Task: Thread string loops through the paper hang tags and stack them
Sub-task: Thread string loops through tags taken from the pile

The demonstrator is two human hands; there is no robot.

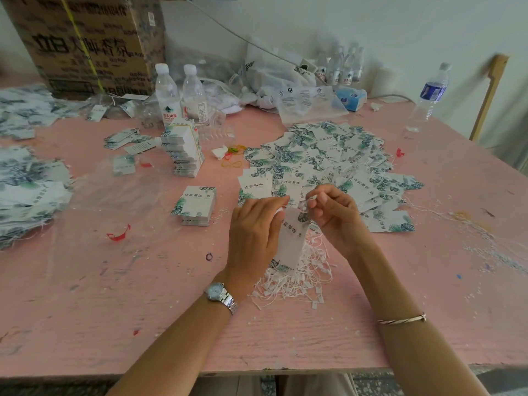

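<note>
Head view: left hand (254,227) is gripping a hang tag (291,238), fingers curled round its edge, just above the pink table (143,281). Right hand (334,215) is pinching a string loop (310,199) at the tag's top. Loose strings (297,275) are lying beneath, with a heap of tags (328,155) behind and a neat stack (197,205) to the left.

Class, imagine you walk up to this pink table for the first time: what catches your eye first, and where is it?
The two hands at the centre: the left hand holds a white leaf-printed paper hang tag while the right hand pinches a thin white string at its top. Under them lies a tangled heap of white string loops, and behind, a wide spread of matching tags covers the pink wooden table.
</note>
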